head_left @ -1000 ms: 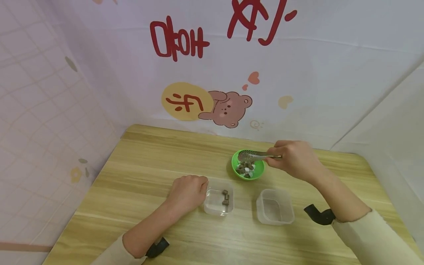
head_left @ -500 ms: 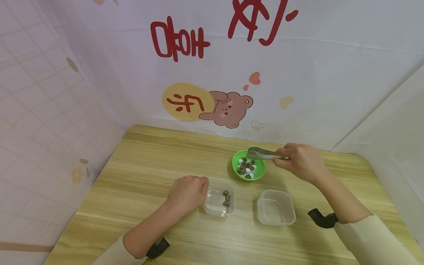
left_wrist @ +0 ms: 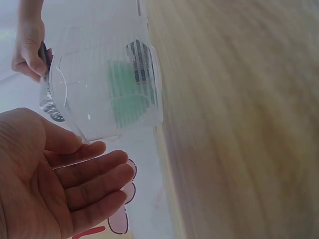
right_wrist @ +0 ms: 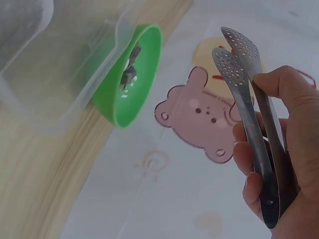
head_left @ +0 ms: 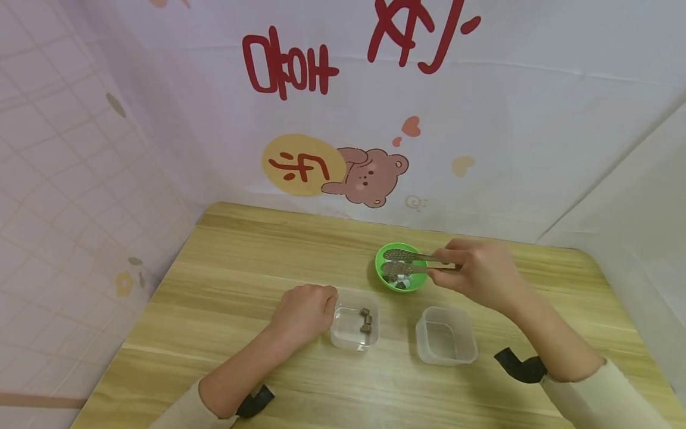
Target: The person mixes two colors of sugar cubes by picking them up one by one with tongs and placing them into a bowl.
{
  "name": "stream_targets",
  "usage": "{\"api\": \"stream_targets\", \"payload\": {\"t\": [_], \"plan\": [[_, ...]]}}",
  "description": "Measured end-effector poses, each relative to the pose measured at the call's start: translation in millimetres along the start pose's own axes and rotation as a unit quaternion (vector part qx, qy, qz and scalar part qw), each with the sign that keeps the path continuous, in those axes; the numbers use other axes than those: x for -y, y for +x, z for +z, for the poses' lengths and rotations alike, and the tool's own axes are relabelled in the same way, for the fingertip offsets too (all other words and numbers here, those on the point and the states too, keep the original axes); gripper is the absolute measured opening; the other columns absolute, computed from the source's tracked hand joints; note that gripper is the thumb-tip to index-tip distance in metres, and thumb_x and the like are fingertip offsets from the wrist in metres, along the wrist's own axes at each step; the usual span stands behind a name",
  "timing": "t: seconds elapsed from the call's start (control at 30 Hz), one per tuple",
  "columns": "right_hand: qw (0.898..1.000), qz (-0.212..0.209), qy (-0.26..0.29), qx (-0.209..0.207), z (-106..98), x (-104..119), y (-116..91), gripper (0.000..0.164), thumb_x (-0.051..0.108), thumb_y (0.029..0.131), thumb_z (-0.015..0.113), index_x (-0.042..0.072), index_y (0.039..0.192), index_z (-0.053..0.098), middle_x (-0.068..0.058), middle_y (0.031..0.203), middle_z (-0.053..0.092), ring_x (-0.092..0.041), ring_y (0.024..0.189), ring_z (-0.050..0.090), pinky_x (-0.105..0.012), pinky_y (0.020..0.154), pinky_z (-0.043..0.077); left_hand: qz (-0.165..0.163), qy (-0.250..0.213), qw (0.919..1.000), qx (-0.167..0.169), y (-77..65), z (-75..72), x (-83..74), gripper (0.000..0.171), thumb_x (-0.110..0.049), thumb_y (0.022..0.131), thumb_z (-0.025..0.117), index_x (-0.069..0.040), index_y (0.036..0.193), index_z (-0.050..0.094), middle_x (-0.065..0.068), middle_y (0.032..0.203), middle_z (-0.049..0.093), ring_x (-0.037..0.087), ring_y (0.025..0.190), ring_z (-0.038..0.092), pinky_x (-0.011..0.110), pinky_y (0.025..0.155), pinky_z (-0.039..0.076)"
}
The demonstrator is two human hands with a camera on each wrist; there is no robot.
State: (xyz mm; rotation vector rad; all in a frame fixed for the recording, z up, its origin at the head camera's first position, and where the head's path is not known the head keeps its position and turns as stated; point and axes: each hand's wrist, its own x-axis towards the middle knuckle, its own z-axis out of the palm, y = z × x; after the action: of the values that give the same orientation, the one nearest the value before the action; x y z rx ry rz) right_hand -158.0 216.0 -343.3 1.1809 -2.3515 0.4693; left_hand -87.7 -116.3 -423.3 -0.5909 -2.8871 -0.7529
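My right hand [head_left: 479, 274] grips steel tongs with perforated heads [head_left: 398, 269] above a green bowl [head_left: 378, 273]. In the right wrist view the two arms of the tongs [right_wrist: 259, 144] stand a little apart with nothing between them. Small brown chunks and white pieces [head_left: 402, 281] lie in the bowl, partly hidden by the tongs. At the left, my left hand [head_left: 304, 307] pinches the rim of a clear plastic container [head_left: 348, 341] between thumb and index finger; its other fingers are loosely bent. Several brown chunks [head_left: 366, 320] lie inside that container.
A second clear plastic container [head_left: 446, 336] stands on the wooden table [head_left: 241, 256], in front of the bowl and right of the first container. A printed cloth wall [head_left: 370, 101] rises behind the table's back edge. Black wrist straps [head_left: 520, 366] show at both sleeves.
The tongs moved right and back over the bowl's edge, then came left and lower over it again, their heads now spread wider. My left hand and both containers have stayed put.
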Motion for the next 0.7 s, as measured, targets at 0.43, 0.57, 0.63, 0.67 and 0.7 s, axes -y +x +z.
{"api": "stream_targets", "payload": {"t": [0.43, 0.57, 0.63, 0.67, 0.7], "plan": [[0.996, -0.07, -0.022, 0.059, 7.3, 40.1, 14.0, 0.017, 0.029, 0.07, 0.084, 0.02, 0.083, 0.078, 0.013, 0.071, 0.058, 0.003, 0.055, 0.039, -0.015, 0.044, 0.031, 0.002, 0.01, 0.9999, 0.004, 1.2, -1.0, 0.0, 0.042, -0.007, 0.096, 0.061, -0.02, 0.061, 0.043, -0.013, 0.054, 0.034, 0.004, 0.052, 0.031, 0.025, 0.044, 0.031], [0.99, -0.098, -0.047, 0.085, 12.6, 50.4, 18.4, 0.016, 0.029, 0.069, 0.083, 0.02, 0.078, 0.073, 0.013, 0.068, 0.047, 0.001, 0.054, 0.032, -0.017, 0.044, 0.026, 0.002, 0.009, 1.0, 0.002, 0.7, -1.1, 0.1, 0.043, -0.006, 0.096, 0.061, -0.02, 0.06, 0.043, -0.013, 0.054, 0.033, 0.004, 0.052, 0.03, 0.025, 0.043, 0.03], [0.988, -0.103, -0.057, 0.103, 15.8, 55.2, 21.3, 0.017, 0.029, 0.068, 0.083, 0.02, 0.074, 0.07, 0.013, 0.066, 0.043, -0.001, 0.052, 0.028, -0.019, 0.044, 0.025, 0.003, 0.009, 1.0, 0.002, 0.1, -1.1, 0.1, 0.044, -0.005, 0.096, 0.061, -0.02, 0.06, 0.042, -0.013, 0.053, 0.031, 0.003, 0.051, 0.029, 0.024, 0.043, 0.029], [0.986, -0.105, -0.061, 0.113, 17.5, 57.4, 22.9, 0.018, 0.029, 0.068, 0.084, 0.02, 0.073, 0.07, 0.013, 0.066, 0.043, -0.001, 0.052, 0.028, -0.019, 0.043, 0.026, 0.004, 0.011, 0.9999, 0.001, -0.3, -1.1, 0.1, 0.044, -0.005, 0.096, 0.061, -0.02, 0.06, 0.042, -0.013, 0.053, 0.031, 0.003, 0.051, 0.028, 0.024, 0.043, 0.029], [0.984, -0.105, -0.064, 0.126, 18.9, 59.8, 24.8, 0.018, 0.029, 0.068, 0.084, 0.02, 0.073, 0.069, 0.012, 0.066, 0.043, -0.002, 0.052, 0.028, -0.02, 0.043, 0.027, 0.005, 0.012, 0.9999, 0.0, -0.6, -1.0, 0.2, 0.044, -0.005, 0.096, 0.061, -0.02, 0.06, 0.041, -0.013, 0.053, 0.03, 0.003, 0.051, 0.027, 0.024, 0.043, 0.028]]}}
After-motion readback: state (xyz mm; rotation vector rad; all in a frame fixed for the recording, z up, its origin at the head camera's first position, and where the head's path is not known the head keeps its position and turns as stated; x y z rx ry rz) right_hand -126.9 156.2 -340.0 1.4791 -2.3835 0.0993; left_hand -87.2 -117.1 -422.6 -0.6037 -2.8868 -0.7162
